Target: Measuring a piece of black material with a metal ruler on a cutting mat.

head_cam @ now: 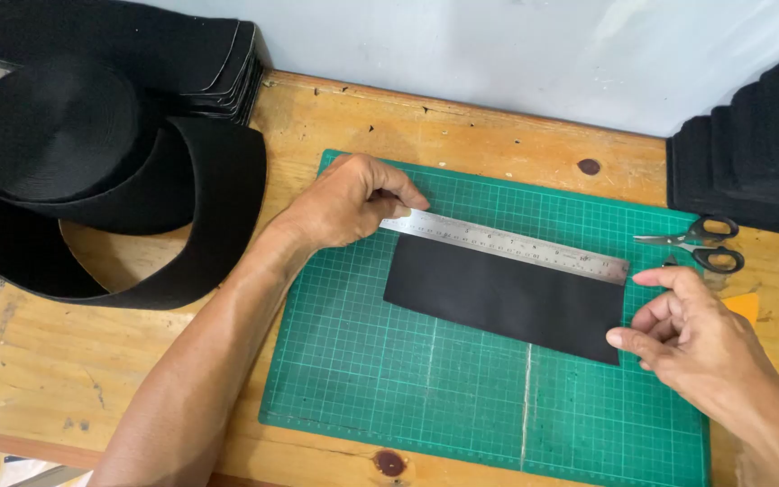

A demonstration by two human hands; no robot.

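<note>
A black rectangular strip (498, 296) lies flat on a green cutting mat (389, 379). A steel ruler (516, 245) runs along the strip's far edge, slanting down to the right. My left hand (349, 200) pinches the ruler's left end with thumb and fingers. My right hand (696, 334) is at the strip's right end, thumb and fingertips touching its edge; a small orange-yellow thing (745, 305) shows just behind this hand.
Black-handled scissors (701, 242) lie at the mat's upper right corner. A roll of wide black band (92, 180) uncoils at the left of the wooden table (47, 379). Stacks of cut black pieces sit at the back left (182, 45) and right (755, 153).
</note>
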